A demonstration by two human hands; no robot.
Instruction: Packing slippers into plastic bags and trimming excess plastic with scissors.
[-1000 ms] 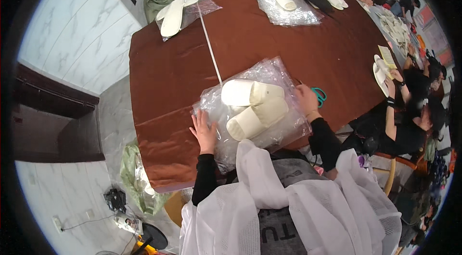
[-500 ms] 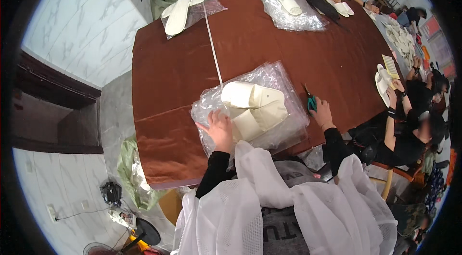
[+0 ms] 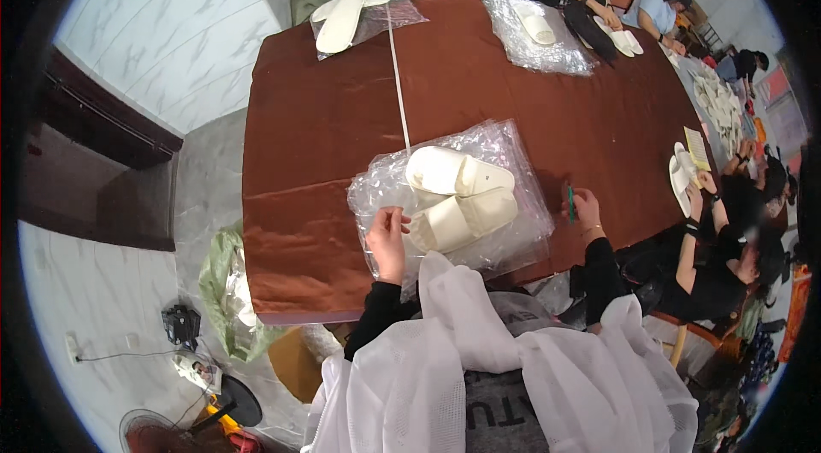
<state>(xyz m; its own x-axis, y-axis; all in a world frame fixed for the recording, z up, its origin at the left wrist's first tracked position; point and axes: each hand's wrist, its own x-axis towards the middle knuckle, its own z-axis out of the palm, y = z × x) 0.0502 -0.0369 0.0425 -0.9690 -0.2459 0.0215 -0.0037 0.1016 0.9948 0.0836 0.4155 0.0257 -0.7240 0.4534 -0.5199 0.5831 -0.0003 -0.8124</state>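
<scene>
Slippers point(image 3: 470, 209) top plastic bags point(image 3: 534, 212) on the counter point(image 3: 325, 128), between left hand point(image 3: 387, 246) (grip unclear) and right hand point(image 3: 587, 210) grasping scissors point(image 3: 571, 203).

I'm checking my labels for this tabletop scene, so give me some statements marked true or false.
1. The right hand, right of the nearest pair of cream closed-toe slippers, holds green-handled scissors. True.
2. A narrow white strip runs along the brown tablecloth. True.
3. Those slippers lie directly on that tablecloth. False: they rest on clear, crinkled plastic bags.
4. Both hands are right of those slippers. False: the left hand is at their left edge.
</scene>
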